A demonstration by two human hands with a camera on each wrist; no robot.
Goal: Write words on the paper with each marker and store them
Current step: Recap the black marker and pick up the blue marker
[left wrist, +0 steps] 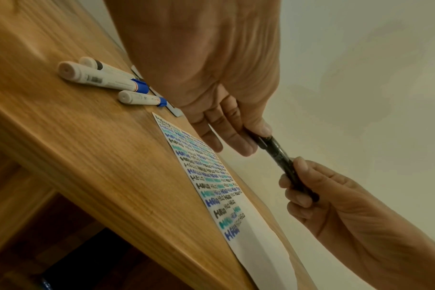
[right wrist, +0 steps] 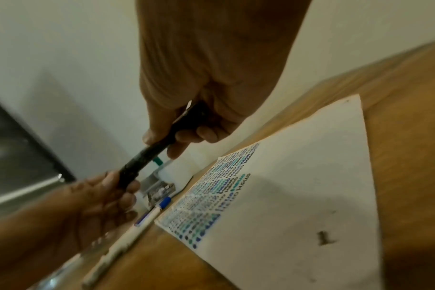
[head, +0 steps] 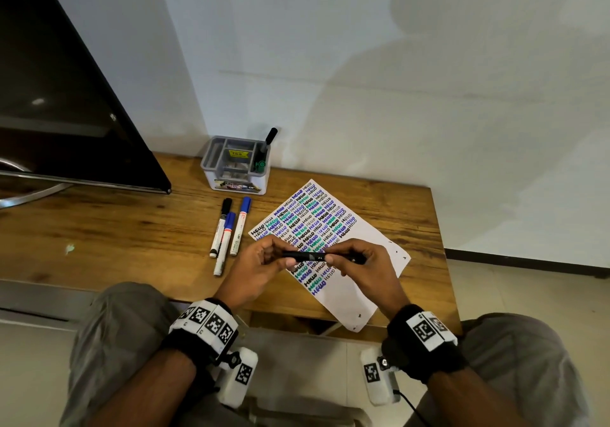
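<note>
You hold the black marker [head: 310,256] level above the paper [head: 363,281] at the centre of the head view, its long axis running left to right between your hands: the left hand [head: 260,268] pinches one end and the right hand [head: 359,264] curls round the other. Whether the cap is coming off or going on cannot be told. Three white markers [head: 227,231] lie just left of the sheet, and the grey organiser [head: 236,165], upper centre by the wall, already has two markers standing in it; nothing blocks the way there.

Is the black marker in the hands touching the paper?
Apart. The left wrist view shows the black marker held by both hands, well above the paper.
</note>
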